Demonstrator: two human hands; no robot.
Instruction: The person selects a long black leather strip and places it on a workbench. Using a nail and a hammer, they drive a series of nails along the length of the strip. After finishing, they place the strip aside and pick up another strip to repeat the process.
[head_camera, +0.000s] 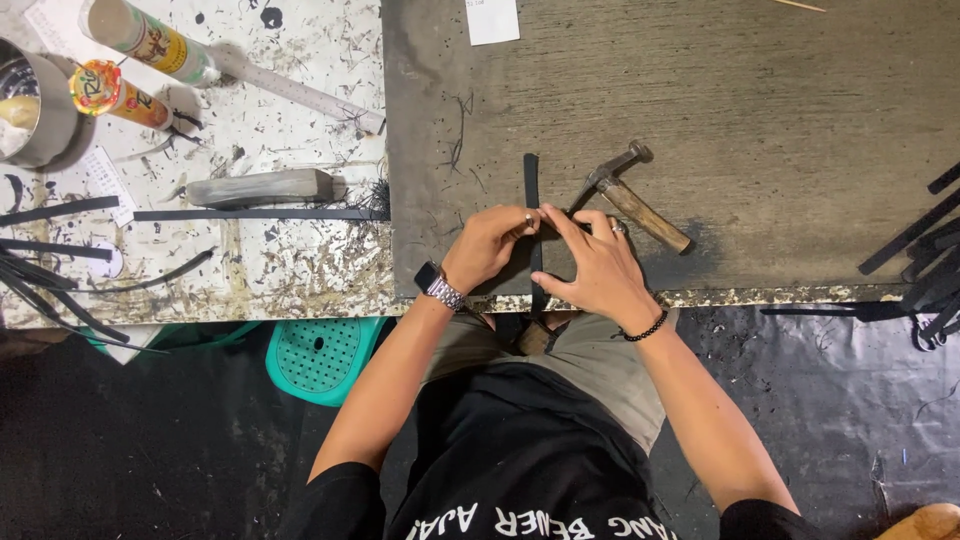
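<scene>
A narrow black strap lies lengthwise on the dark mat, running from mid-mat down over the table's near edge. My left hand, with a ring and a wristwatch, presses on the strap from the left. My right hand, with a ring and a bead bracelet, pinches the strap from the right with thumb and forefinger. Both hands meet on the strap near the table's edge. A small hammer with a wooden handle rests on the mat just beyond my right hand.
On the speckled white board at left lie a grey block, a long black strip, two glue tubes, a metal tin and loose black strips. More black strips pile at right. A green stool stands below.
</scene>
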